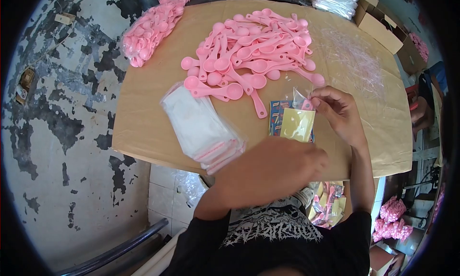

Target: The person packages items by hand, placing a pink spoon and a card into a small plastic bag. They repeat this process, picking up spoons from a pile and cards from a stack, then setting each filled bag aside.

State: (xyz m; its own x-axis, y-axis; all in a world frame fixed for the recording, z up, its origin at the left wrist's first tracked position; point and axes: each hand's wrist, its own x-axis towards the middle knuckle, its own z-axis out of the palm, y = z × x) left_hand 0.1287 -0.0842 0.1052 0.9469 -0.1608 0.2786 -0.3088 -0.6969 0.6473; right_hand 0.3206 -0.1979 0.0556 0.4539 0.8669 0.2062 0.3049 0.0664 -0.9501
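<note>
My right hand [338,114] pinches the top corner of a clear plastic bag [298,99], with thumb and forefinger closed. A pale yellow card [296,124] and a blue printed card [275,117] show at the bag, along with a bit of pink near the fingertips. Blurred by motion, my left hand [299,162] crosses in front of the bag's lower end, its fingers smeared. Beyond the hands lies a heap of pink measuring spoons [258,50]. A stack of clear plastic bags [199,122] rests left of the cards.
A plastic sack of pink spoons [151,34] lies at the table's [143,108] far left. Thin clear plastic strips [357,60] are heaped at right. Filled packs [329,204] sit below the near edge. A cardboard box [381,24] stands far right; another person [424,108] is beyond.
</note>
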